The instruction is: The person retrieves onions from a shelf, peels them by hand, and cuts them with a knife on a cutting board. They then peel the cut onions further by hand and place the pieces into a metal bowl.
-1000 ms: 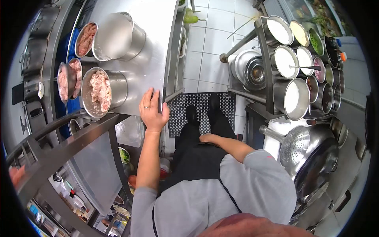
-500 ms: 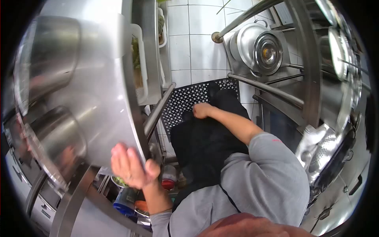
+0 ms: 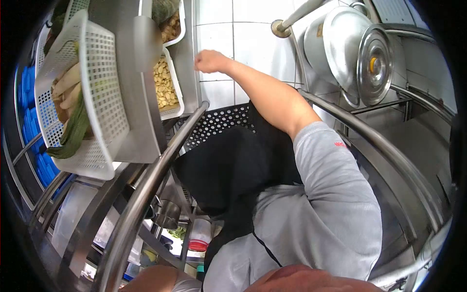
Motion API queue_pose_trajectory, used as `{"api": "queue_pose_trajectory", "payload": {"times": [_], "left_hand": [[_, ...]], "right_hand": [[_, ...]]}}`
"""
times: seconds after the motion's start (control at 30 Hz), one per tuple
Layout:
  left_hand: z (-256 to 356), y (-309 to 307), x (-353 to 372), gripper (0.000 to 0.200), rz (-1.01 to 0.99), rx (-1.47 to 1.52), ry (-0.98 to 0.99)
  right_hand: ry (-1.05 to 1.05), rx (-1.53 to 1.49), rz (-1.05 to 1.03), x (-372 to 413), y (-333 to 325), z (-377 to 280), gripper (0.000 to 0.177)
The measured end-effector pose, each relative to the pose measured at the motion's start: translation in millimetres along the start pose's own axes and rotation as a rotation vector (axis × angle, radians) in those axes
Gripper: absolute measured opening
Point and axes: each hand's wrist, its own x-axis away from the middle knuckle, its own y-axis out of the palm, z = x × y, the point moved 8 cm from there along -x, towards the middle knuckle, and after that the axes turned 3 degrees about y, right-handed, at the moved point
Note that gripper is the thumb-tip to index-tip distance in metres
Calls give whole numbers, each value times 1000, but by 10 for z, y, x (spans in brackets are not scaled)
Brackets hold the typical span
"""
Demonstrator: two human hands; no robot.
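Note:
My right hand is out in front of me at the end of a bent arm, its fingers curled into a loose fist. Nothing shows in it, and it hangs over the white floor tiles. Nearest to it is a white bin of pale pieces that look like peeled garlic cloves. A white perforated basket with a long green and pale vegetable stands further left. Only part of my left arm appears at the bottom edge; that hand is out of view.
A large metal pot with a lid stands at upper right. Steel rails run along the left and right. A black perforated mat lies ahead. A red-lidded container is below left.
The view has shifted forward, bringing the basket and garlic bin closer. My right hand has swung forward and left, still curled. My left hand, open over the steel surface before, has left the view.

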Motion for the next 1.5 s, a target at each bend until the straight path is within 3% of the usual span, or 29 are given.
{"api": "queue_pose_trajectory", "payload": {"times": [0.1,0.2,0.4,0.53,0.7,0.8,0.83,0.87,0.93,1.0,1.07,1.17,1.5], "left_hand": [[81,64,138,57,31,9,28],[154,142,242,57,39,6,59],[214,294,269,55,8,-17,104],[235,393,252,55,-11,-32,122],[207,467,266,54,-36,-56,127],[153,454,273,53,-50,-82,126],[134,451,286,53,-55,-89,126],[119,430,296,53,-63,-96,127],[65,395,355,52,-74,-108,119],[7,369,407,52,-87,-114,108],[-42,345,455,52,-105,-125,100],[-97,334,532,51,-129,-142,87],[-223,386,634,49,-146,-195,66]], "right_hand": [[-214,-51,180,-54,-317,-290,32],[-193,-35,215,-161,-433,-356,29],[-227,97,192,-116,-340,-540,26],[-318,162,61,144,-324,-793,25],[-500,203,104,0,-141,-1060,22],[-682,334,451,-158,-82,-1452,23],[-739,375,510,-217,-97,-1647,25],[-663,433,439,-416,-76,-1799,39],[-1081,176,793,-768,11,-2034,40],[-1013,260,784,-1064,60,-2216,40],[-761,408,605,-1414,130,-2222,40],[-557,464,455,-1739,241,-1978,41],[-348,369,346,-1872,263,-1525,42]]}}
